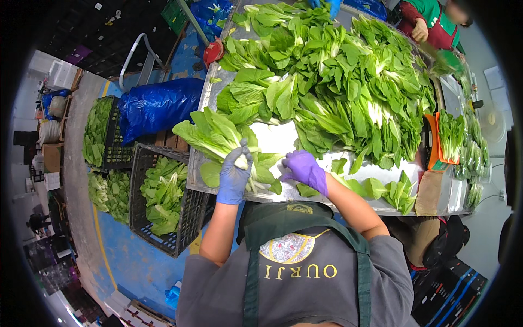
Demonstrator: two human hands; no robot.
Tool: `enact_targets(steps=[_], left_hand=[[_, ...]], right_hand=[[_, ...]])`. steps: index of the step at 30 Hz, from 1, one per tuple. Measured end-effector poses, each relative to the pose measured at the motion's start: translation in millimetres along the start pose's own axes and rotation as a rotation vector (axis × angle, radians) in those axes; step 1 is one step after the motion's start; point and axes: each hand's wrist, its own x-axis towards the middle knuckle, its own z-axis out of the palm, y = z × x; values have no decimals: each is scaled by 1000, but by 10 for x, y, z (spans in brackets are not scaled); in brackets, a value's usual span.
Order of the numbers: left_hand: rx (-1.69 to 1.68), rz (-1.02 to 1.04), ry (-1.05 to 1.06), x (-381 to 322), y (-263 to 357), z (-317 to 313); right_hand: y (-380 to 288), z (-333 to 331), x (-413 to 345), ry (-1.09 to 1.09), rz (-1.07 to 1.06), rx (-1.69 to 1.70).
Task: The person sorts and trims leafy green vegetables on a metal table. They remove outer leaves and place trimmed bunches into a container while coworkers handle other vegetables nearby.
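Note:
My left hand, in a blue glove, grips a head of leafy greens by its pale base, leaves pointing away toward the table's left edge. To its right, my right hand wears a purple glove. Its fingers are bent and somewhat apart over the metal table, and I see nothing held in them. Loose leaves lie between and beneath both hands. Beyond them a large heap of leafy greens covers much of the tabletop.
Left of the table stand black plastic crates of greens and a blue plastic bag. An orange scale holding a bunch is at the right. Across the heap is another person's blue-gloved hand; a person in an apron stands far right.

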Motion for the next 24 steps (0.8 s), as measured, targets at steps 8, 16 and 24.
enact_targets(steps=[8, 16, 24], left_hand=[[-246, -156, -60, -28, 85, -212], [-256, -162, 0, 36, 36, -458], [-236, -92, 70, 45, 139, -423]], right_hand=[[1155, -507, 1085, 685, 22, 151], [1969, -707, 2172, 66, 136, -64], [1878, -631, 1795, -307, 47, -277]])
